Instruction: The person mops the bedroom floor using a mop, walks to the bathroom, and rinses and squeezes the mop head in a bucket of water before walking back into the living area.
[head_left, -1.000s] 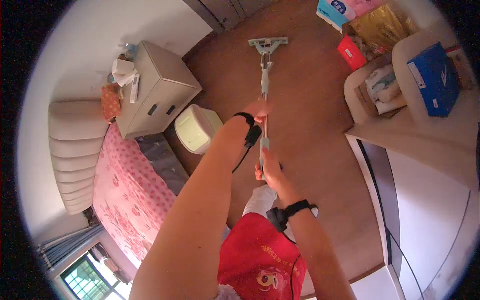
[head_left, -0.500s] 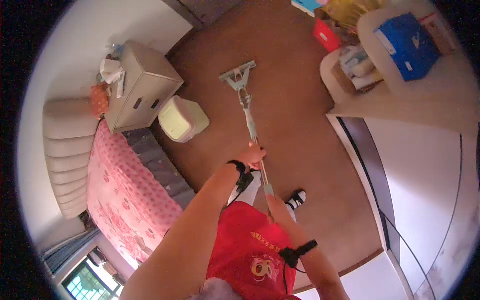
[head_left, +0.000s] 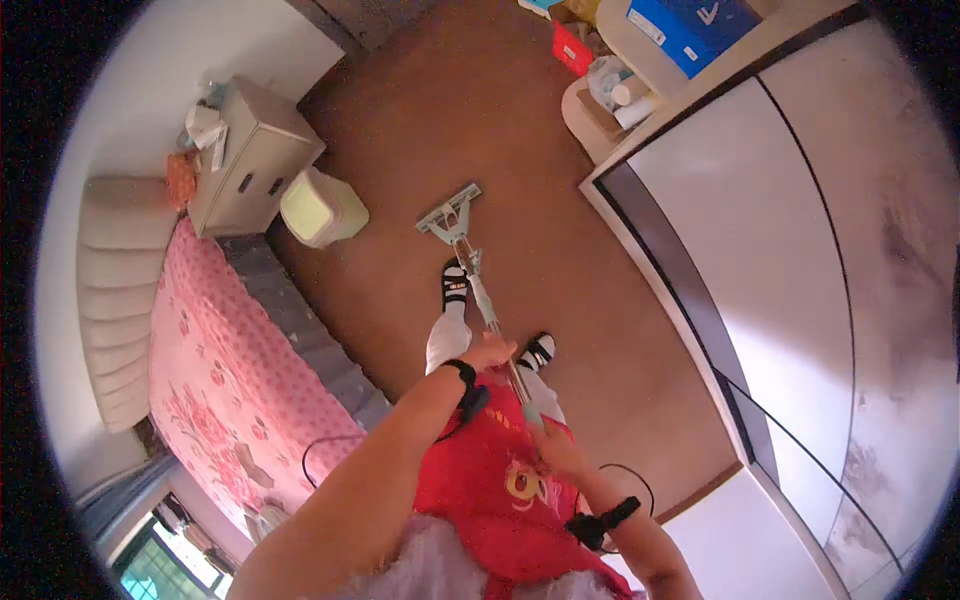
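Observation:
A sponge mop (head_left: 481,296) with a pale green flat head lies across the middle of the view, its head on the brown floor (head_left: 400,130). My left hand (head_left: 488,352) is closed around the metal pole about halfway along. Nearer my body, my right hand (head_left: 560,450) is wrapped round the pale green grip at the pole's end. Both wrists wear black bands. The mop head sits just beyond my left foot, which wears a black sandal (head_left: 455,285). My red apron (head_left: 490,470) is behind the pole's lower end.
A light yellow-green bin (head_left: 335,215) stands left of the mop, beside a bedside cabinet (head_left: 262,150). The bed (head_left: 230,380) has a pink flowered cover. On the right are a white wardrobe (head_left: 740,190) and shelves with a blue box (head_left: 690,30) and a red box (head_left: 572,50).
The mop head has been drawn back toward my feet, both hands still on the pole. My left foot has come into view beside it, and the camera view has shifted.

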